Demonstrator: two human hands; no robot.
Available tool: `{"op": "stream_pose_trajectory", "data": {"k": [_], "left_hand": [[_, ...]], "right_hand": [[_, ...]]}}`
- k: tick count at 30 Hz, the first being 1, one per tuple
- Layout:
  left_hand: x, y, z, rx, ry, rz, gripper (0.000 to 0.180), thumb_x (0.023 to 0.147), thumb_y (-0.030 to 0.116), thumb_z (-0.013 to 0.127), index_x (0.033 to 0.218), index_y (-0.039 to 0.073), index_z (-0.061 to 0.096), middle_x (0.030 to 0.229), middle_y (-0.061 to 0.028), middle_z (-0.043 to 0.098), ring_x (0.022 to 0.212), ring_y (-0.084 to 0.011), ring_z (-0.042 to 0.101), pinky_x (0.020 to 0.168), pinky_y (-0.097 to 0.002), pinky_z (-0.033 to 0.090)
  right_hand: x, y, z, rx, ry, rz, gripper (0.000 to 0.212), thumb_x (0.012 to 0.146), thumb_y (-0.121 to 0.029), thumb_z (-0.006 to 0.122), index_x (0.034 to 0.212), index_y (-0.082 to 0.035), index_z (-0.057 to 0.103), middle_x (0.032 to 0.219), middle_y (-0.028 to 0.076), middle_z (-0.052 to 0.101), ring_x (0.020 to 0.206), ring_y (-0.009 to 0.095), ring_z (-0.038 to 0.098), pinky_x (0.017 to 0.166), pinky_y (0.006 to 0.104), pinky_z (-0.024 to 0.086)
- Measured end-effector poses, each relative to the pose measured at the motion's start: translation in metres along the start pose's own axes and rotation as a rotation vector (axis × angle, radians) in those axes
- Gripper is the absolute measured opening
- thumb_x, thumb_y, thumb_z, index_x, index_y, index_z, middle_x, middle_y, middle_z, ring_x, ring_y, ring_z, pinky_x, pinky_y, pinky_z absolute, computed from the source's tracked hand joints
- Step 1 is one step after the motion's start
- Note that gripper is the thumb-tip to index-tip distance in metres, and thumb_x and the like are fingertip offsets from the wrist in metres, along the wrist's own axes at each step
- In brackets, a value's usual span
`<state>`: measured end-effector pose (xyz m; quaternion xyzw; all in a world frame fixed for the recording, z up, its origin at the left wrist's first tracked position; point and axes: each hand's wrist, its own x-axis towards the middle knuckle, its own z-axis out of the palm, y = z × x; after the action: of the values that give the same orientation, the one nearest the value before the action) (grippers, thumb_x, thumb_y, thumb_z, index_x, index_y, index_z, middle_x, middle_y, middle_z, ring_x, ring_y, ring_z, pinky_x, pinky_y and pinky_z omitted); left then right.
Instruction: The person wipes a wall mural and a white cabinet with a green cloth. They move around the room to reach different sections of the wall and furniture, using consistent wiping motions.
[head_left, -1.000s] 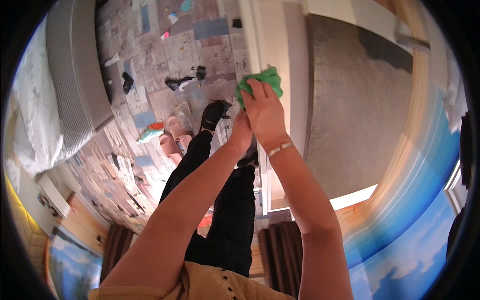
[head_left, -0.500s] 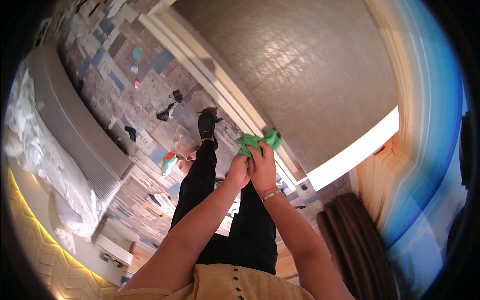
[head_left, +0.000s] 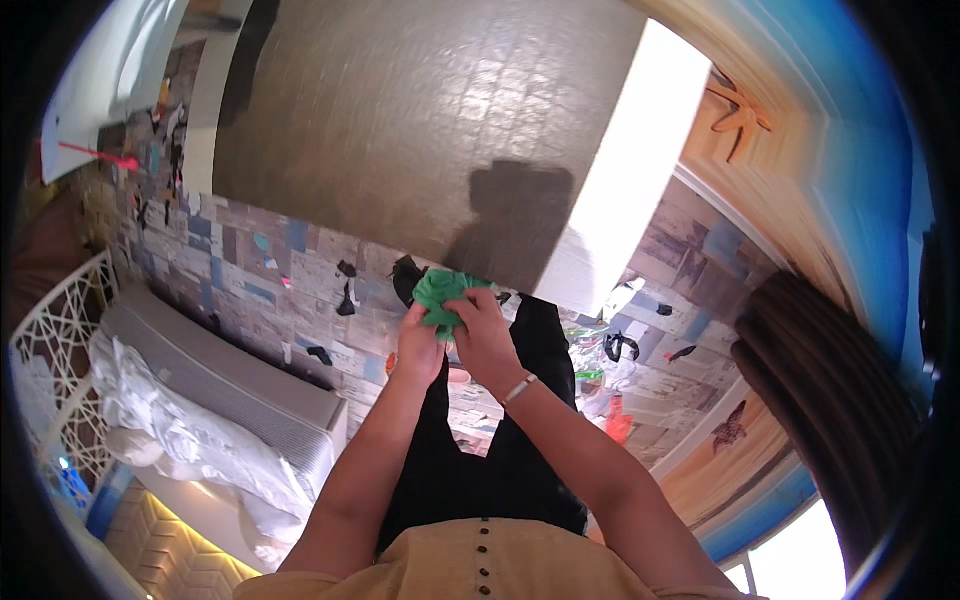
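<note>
The left hand point(head_left: 420, 350) and right hand point(head_left: 486, 338) grip a bunched green cloth point(head_left: 440, 290) between them. Right fingers curl onto it; the left fingertips, largely hidden, appear closed beneath. A grey-brown panel point(head_left: 400, 120) lies just beyond the grip.

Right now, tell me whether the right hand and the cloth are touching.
Touching. The head view shows the right hand with its fingers lying on the green cloth.
</note>
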<state>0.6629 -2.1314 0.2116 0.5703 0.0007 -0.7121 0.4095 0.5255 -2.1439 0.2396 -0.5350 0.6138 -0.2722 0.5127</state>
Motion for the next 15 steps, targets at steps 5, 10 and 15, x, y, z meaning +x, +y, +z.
{"op": "stream_pose_trajectory", "data": {"k": [5, 10, 15], "left_hand": [[-0.034, 0.014, 0.093, 0.271, -0.124, 0.077, 0.026, 0.095, 0.0, 0.056, 0.12, 0.0, 0.063, 0.111, -0.006, 0.068, 0.099, -0.0124, 0.065, 0.086, -0.0263, 0.05], [-0.037, 0.006, 0.178, 0.626, -0.175, 0.216, 0.028, 0.092, -0.003, 0.056, 0.119, 0.0, 0.062, 0.115, -0.0107, 0.066, 0.1, -0.0201, 0.065, 0.088, -0.0321, 0.051], [0.002, -0.028, 0.191, 1.739, -0.476, 0.974, 0.051, 0.079, -0.007, 0.06, 0.129, -0.003, 0.054, 0.139, -0.0233, 0.05, 0.129, -0.0431, 0.047, 0.108, -0.0515, 0.037]], "right_hand": [[-0.012, -0.006, -0.098, 0.303, 0.084, -0.042, 0.03, 0.081, 0.003, 0.062, 0.11, -0.005, 0.064, 0.112, 0.017, 0.056, 0.104, 0.037, 0.06, 0.085, 0.0406, 0.051], [-0.021, -0.017, -0.176, 0.238, 0.188, -0.027, 0.031, 0.081, 0.002, 0.064, 0.112, -0.003, 0.063, 0.114, 0.017, 0.054, 0.102, 0.038, 0.059, 0.084, 0.0399, 0.051], [-0.031, 0.053, -0.167, -0.271, 0.26, -0.002, 0.034, 0.078, -0.006, 0.066, 0.112, -0.007, 0.064, 0.128, 0.015, 0.052, 0.118, 0.036, 0.052, 0.102, 0.0469, 0.043]]}}
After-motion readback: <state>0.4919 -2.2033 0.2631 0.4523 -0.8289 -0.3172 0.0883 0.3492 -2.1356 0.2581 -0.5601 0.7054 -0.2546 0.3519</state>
